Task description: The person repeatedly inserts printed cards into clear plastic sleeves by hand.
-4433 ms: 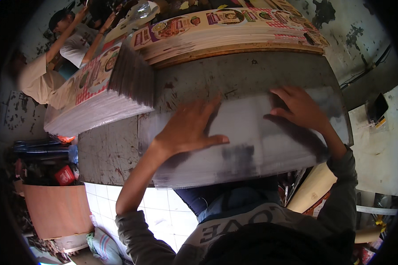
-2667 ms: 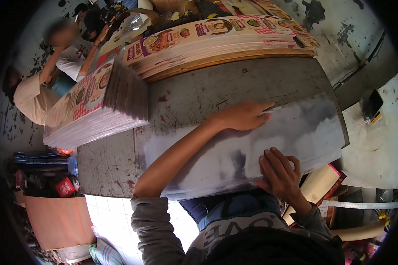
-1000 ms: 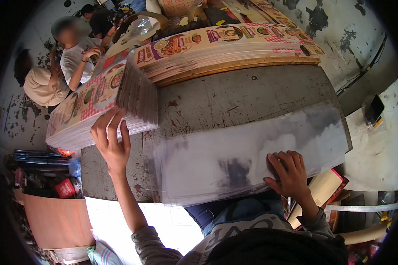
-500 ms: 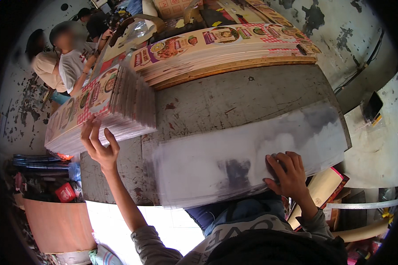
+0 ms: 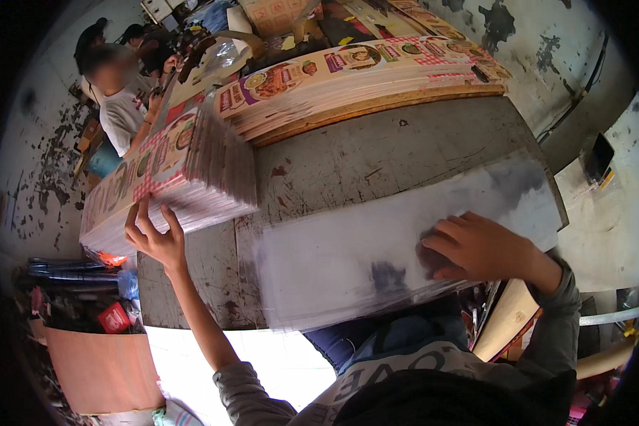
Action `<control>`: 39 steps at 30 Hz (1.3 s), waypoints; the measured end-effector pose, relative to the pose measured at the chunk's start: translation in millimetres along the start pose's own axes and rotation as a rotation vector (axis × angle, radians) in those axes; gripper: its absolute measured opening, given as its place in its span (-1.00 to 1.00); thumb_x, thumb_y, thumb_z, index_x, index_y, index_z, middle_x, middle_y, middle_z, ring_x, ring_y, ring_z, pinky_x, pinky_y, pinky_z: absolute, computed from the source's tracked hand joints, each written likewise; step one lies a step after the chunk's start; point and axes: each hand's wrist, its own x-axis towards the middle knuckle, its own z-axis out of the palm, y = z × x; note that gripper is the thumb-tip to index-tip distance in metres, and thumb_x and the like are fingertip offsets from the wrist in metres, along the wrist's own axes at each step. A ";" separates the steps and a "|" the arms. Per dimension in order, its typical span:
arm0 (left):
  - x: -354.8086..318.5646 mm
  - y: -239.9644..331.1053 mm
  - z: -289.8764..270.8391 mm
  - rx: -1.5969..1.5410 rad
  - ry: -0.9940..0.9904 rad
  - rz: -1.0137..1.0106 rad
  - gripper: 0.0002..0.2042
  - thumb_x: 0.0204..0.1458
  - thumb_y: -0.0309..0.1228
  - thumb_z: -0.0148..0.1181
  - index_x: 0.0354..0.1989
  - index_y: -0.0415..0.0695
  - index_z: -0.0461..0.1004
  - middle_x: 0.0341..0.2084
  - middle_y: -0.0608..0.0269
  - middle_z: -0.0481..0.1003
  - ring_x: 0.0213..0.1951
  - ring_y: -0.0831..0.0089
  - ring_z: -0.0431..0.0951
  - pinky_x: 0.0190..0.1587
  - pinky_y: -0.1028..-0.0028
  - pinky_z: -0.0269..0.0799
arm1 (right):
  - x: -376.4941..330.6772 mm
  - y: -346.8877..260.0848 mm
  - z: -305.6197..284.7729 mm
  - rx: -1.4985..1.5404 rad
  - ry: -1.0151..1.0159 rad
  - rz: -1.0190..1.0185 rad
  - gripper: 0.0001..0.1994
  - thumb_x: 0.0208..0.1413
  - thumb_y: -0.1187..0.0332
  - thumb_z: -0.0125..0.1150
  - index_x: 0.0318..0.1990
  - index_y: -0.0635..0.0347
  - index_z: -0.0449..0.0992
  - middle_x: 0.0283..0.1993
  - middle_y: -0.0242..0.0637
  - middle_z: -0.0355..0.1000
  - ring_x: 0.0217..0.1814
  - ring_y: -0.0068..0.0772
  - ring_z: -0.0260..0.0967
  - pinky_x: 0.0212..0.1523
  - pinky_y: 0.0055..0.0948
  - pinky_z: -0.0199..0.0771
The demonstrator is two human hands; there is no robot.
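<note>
My left hand (image 5: 157, 241) has its fingers apart, with its tips at the near side of a tall stack of printed food-picture sheets (image 5: 165, 153) on the left of the table. Whether it presses on the stack I cannot tell. In front of me, a pile of long clear plastic sheets (image 5: 326, 263) lies along the table's near edge, its surface shiny with dark reflections. My right hand (image 5: 479, 247) rests on top of the plastic pile, palm down, fingers pointing left and the thumb slightly apart. Nothing shows gripped in either hand.
A long stack of printed sheets (image 5: 348, 71) runs along the back on a wooden board (image 5: 376, 105). The grey table (image 5: 334, 167) is scratched. People (image 5: 121, 113) work at the far left. A phone-like dark object (image 5: 601, 157) is at the right.
My right hand has turned, its forearm now coming in from the right, fingers pointing left over the plastic sheets. My left hand stays beside the stack. The view has shifted slightly.
</note>
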 end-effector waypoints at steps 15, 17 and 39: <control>-12.5 3.7 22.3 -0.115 0.194 -0.021 -0.80 -0.04 -0.45 0.18 -0.19 -0.08 0.45 -0.24 0.25 0.40 -0.22 0.35 0.36 -0.18 0.38 0.14 | 199.3 17.3 -36.6 0.051 0.472 -0.282 -0.71 0.05 0.25 0.10 -0.16 0.27 0.35 -0.14 -0.21 0.26 -0.19 -0.21 0.36 -0.21 -0.30 0.42; -9.8 3.0 18.9 -0.124 0.198 -0.025 -0.81 -0.04 -0.46 0.19 -0.22 -0.07 0.46 -0.26 0.29 0.42 -0.25 0.36 0.38 -0.19 0.39 0.15 | 220.4 13.0 -38.6 0.094 0.535 -0.290 -0.73 0.04 0.26 0.10 -0.19 0.27 0.35 -0.15 -0.20 0.29 -0.16 -0.19 0.36 -0.20 -0.30 0.43; -1.0 9.8 18.5 -0.241 0.202 -0.053 -0.90 -0.02 -0.57 0.12 -0.30 -0.18 0.45 -0.34 0.18 0.39 -0.27 0.28 0.43 -0.25 0.36 0.34 | 289.7 -30.2 4.3 -0.165 1.207 -0.608 -0.90 -0.21 0.47 0.17 -0.45 0.18 0.47 -0.33 -0.41 0.40 -0.29 -0.48 0.37 -0.19 -0.46 0.39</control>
